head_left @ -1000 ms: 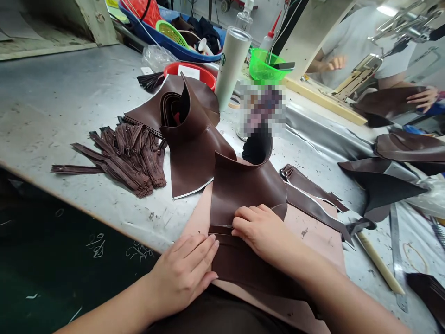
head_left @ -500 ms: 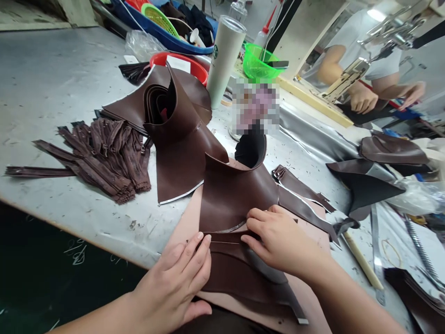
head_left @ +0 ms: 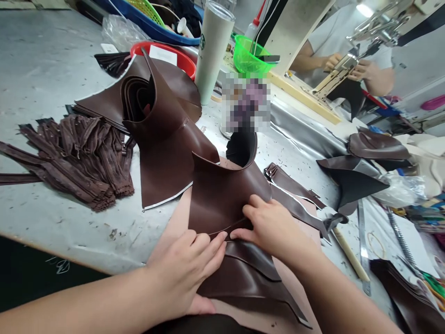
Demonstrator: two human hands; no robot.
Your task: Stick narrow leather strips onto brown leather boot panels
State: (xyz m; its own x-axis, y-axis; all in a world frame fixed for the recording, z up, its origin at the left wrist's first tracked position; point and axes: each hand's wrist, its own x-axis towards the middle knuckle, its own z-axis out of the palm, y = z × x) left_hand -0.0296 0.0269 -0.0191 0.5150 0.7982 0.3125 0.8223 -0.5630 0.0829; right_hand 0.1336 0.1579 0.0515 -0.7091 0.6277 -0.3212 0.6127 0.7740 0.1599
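A curled dark brown leather piece (head_left: pixel 222 197) lies on a pale pinkish sheet (head_left: pixel 170 227), its lower edge meeting another brown leather strip (head_left: pixel 243 269). My left hand (head_left: pixel 194 264) rests on that edge, fingers stretched and pressed flat, thumb apart below. Just right of it, my right hand (head_left: pixel 269 222) has its fingers bent over the curled piece, with the thumb at the seam; it grips the leather there. The fingertips of the two hands nearly touch. Behind stands a rolled stack of brown leather pieces (head_left: pixel 160 134) with white-edged borders.
Brown zippers (head_left: pixel 83 157) are heaped at left. A tumbler (head_left: pixel 213 51), a green basket (head_left: pixel 250 58) and a red basin (head_left: pixel 189 65) stand at the back. At right lie a pale-handled tool (head_left: pixel 351 253) and a metal ruler (head_left: pixel 364 246). Another person sits behind a sewing machine (head_left: pixel 342 69).
My left hand has slid right along the seam toward my right hand. The view has shifted slightly, and the other person's hands have moved in to the sewing machine.
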